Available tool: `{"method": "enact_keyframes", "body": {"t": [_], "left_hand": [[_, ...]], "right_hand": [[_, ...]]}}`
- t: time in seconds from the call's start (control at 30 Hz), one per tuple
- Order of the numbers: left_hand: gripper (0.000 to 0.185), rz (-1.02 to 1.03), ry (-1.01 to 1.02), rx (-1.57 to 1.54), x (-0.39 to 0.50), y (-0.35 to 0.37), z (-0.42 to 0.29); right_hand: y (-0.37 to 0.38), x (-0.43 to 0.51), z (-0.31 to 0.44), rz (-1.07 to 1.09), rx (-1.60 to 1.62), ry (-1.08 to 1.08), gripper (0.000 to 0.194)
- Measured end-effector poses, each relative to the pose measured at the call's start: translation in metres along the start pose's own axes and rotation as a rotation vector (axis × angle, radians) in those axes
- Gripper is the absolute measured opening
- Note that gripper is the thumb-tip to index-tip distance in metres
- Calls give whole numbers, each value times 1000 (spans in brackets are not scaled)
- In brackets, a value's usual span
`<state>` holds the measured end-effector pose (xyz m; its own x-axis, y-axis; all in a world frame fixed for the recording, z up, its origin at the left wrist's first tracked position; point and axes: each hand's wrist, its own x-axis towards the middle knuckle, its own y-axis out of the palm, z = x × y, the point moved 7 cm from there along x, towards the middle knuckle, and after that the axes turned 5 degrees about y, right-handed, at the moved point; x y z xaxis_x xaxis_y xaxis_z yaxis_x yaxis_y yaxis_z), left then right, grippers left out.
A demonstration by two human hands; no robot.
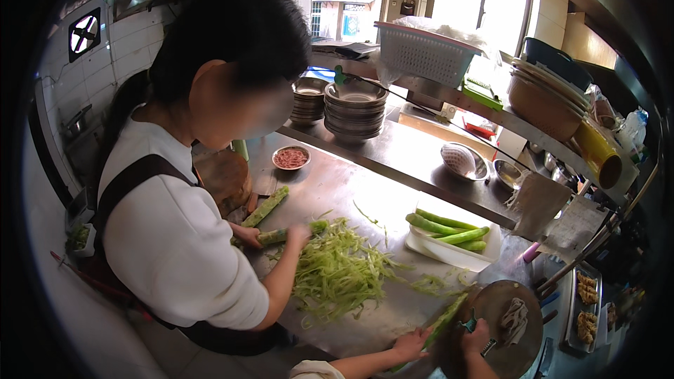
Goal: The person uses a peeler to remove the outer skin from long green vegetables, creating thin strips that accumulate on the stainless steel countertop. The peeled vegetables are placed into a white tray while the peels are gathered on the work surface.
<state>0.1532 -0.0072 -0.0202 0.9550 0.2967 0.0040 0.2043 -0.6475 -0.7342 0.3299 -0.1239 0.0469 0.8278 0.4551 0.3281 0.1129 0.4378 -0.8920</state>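
Note:
Near the bottom edge, my left hand (410,346) grips a long green vegetable stalk (446,316), which slants up to the right over the steel worktop (363,334). My right hand (475,338) is closed on a green-handled peeler (468,321), just right of the stalk and over a round chopping board (487,302). A crumpled cloth (515,321) lies on that board. Pale green peelings (337,268) form a large heap left of my hands, with a few strips near the stalk's upper end.
A co-worker (179,210) at the left holds another stalk (274,235), hands blurred. A white tub (458,260) holds several peeled stalks (458,231). Beyond are a bowl of raw meat (291,158), stacked metal bowls (355,110) and an overhead shelf. A metal tray (571,321) of food stands right.

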Motion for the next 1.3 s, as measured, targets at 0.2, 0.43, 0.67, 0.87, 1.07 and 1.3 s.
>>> {"method": "enact_keyframes", "body": {"t": [0.2, 0.43, 0.67, 0.87, 1.07, 1.3], "left_hand": [[76, 77, -63, 31, -3, 1, 13], [66, 76, -54, 109, -27, -70, 54], [58, -28, -174, 200, -90, -98, 73], [51, -155, -226, 305, -105, -87, 80], [48, -138, -266, 321, -108, -90, 84], [51, -71, -335, 436, -117, -98, 67]], "right_hand": [[-2, -1, 2, -41, -25, -6, 18], [0, 1, 0, -20, -17, -55, 18], [-3, 2, 6, -32, -54, -51, 18], [-6, 2, 8, -48, -31, -63, 19], [-20, 4, 23, -57, 121, -139, 20], [-15, -7, 111, 135, 803, -109, 27]]}}
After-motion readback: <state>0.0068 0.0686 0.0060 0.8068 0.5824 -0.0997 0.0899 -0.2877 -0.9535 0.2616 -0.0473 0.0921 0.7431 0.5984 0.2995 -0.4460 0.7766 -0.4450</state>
